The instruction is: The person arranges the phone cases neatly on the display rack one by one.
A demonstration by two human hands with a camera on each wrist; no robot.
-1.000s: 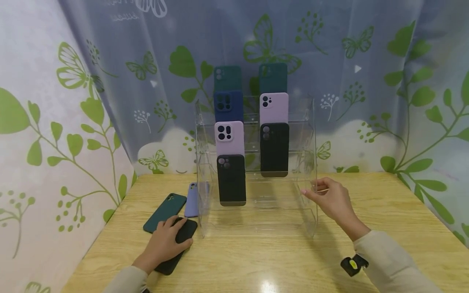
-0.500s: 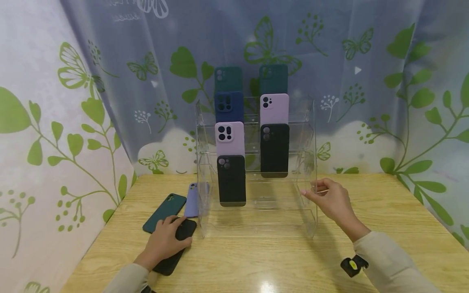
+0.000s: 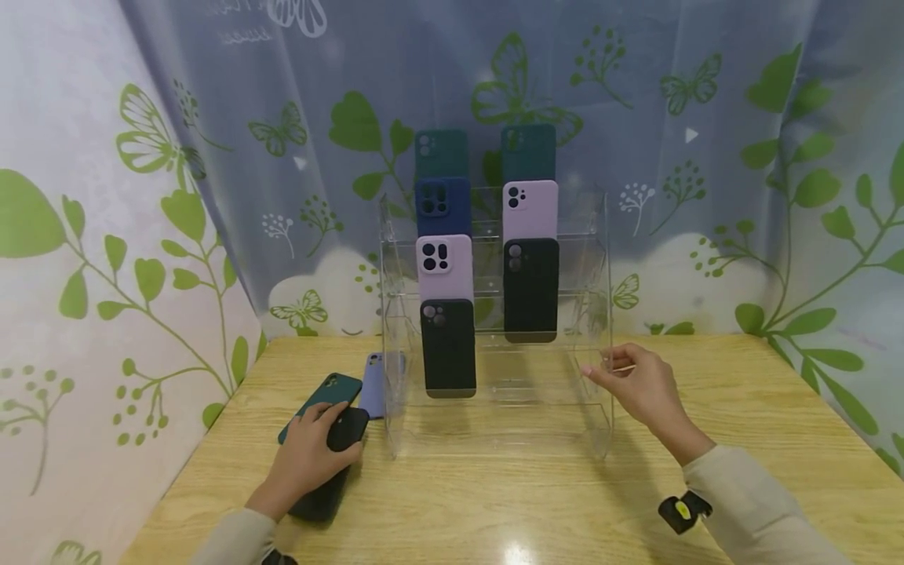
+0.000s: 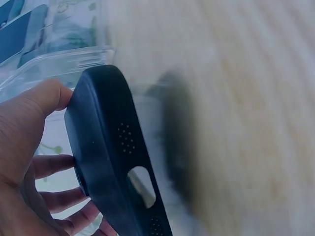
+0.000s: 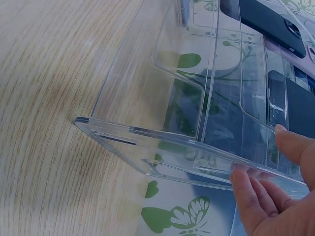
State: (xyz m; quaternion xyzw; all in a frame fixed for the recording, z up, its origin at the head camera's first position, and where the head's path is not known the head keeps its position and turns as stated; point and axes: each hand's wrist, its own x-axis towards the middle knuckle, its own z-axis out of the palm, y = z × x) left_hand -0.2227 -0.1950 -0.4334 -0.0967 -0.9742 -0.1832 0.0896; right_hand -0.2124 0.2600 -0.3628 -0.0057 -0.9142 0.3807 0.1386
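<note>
My left hand (image 3: pixel 311 455) grips a black phone case (image 3: pixel 348 428) by its long sides, low over the table at the left. In the left wrist view the case's end edge, with a port cutout and small speaker holes, faces the camera, and a shadow falls beside it. A clear acrylic tiered stand (image 3: pixel 519 394) stands mid-table. My right hand (image 3: pixel 639 388) pinches its right side panel (image 5: pixel 172 139) between thumb and fingers. Several phone cases lean on the stand in two columns, including a lilac one (image 3: pixel 530 212) and a lower-left black one (image 3: pixel 449 353).
A dark green phone case (image 3: pixel 337 384) lies on the table, partly covered by my left hand. Close to the stand's left side lies a periwinkle case (image 3: pixel 374 392). Behind the wooden table (image 3: pixel 537 502) hangs a patterned curtain (image 3: pixel 438 71).
My left hand has taken the black phone case up from the table and shifted it slightly left, over part of the dark green one. The right hand stays on the stand.
</note>
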